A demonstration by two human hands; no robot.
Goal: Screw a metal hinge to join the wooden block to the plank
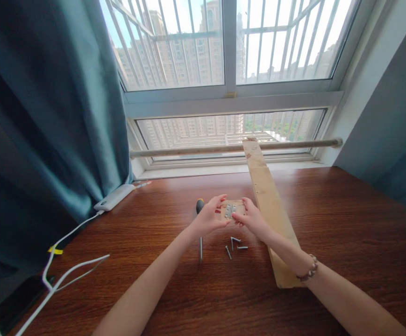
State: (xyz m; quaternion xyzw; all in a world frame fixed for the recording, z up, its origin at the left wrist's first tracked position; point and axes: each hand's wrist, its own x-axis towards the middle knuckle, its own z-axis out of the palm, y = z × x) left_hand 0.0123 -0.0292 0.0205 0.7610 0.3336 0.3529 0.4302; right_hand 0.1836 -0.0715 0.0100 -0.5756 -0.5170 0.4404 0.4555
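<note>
Between my two hands is a small, pale flat piece with a silver metal hinge (228,211) on its face. Whether that backing is wood, card or a clear packet, I cannot tell. My left hand (208,217) pinches its left edge, fingers above and thumb below. At the right edge my right hand (253,219) grips it, thumb lying by the hinge. A screwdriver (200,205) with a dark and yellow handle lies under my left hand, its shaft pointing toward me. Several screws (228,252) are scattered on the table just below my hands.
A long wooden board (271,196) slants across the brown table (146,280), its far end at the window rail (188,150). My right forearm passes over it. At left are a white power strip (114,197), white cables (73,270) and a blue curtain (66,93).
</note>
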